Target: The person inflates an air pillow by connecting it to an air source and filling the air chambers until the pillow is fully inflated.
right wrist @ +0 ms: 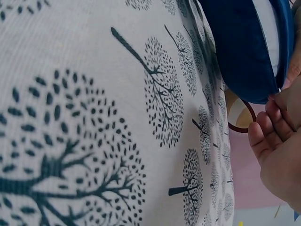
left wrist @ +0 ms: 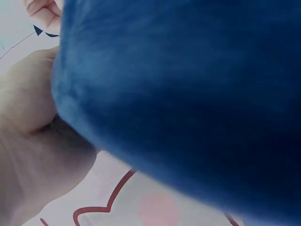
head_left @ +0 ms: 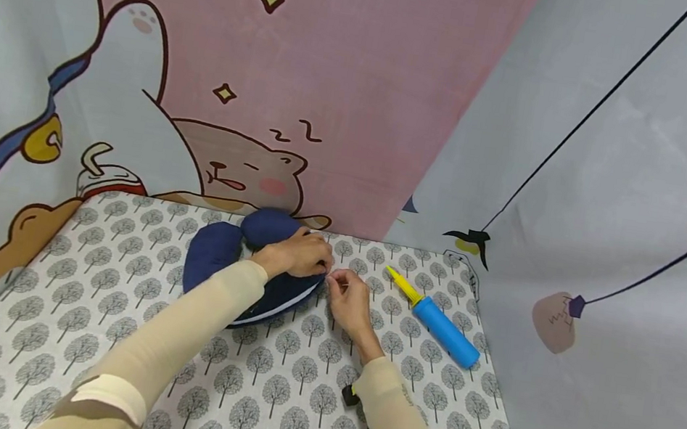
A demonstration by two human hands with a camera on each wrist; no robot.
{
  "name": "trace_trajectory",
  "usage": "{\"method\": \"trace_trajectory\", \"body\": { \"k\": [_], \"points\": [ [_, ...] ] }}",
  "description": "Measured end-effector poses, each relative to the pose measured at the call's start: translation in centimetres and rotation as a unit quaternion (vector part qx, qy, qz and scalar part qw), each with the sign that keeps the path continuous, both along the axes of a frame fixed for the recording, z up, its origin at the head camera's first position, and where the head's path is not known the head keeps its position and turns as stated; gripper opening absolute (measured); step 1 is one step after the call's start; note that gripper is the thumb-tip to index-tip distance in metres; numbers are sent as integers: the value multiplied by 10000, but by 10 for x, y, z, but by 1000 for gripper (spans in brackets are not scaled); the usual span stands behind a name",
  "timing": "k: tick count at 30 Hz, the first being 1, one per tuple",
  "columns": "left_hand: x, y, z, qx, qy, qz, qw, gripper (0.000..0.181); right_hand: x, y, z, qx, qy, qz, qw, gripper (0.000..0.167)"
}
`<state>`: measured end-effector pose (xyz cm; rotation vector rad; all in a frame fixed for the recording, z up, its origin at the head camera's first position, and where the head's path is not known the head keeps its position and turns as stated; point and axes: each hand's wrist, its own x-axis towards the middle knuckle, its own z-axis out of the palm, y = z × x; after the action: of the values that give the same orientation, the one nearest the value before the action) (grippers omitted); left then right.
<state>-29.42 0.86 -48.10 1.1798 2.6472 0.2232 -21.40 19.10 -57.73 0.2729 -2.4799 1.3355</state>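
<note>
A navy U-shaped neck pillow (head_left: 212, 255) lies on the tree-print cloth, its rounded ends toward the back wall. Along its near curved edge a zipper gap shows a white strip (right wrist: 268, 35). My left hand (head_left: 306, 253) grips the pillow's right side; in the left wrist view blue fabric (left wrist: 178, 70) covers most of that hand (left wrist: 37, 136). At the pillow's right corner, my right hand (head_left: 349, 305) pinches a tiny piece at the zipper's end. The right wrist view shows this thumb and finger of the right hand (right wrist: 280, 141) against the corner.
To the right lies a blue hand pump (head_left: 446, 331) with a yellow nozzle (head_left: 402, 284). A small black and yellow object (head_left: 350, 395) sits beside my right forearm, partly hidden. Printed cartoon curtains (head_left: 361, 85) stand behind and at both sides of the cloth-covered surface (head_left: 263, 408).
</note>
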Motion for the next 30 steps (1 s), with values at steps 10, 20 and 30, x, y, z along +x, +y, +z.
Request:
{"method": "trace_trajectory", "body": {
  "k": [10,20,30],
  "points": [
    [-23,4,-22,-17,386,225,9990,19,9,-1,9,491,478,527,9963,5],
    [0,-3,17,-226,776,1089,9908,18,22,-14,12,646,476,781,9937,5],
    [-6,-23,18,420,324,959,9940,18,25,-7,8,381,396,584,9968,6]
  ]
}}
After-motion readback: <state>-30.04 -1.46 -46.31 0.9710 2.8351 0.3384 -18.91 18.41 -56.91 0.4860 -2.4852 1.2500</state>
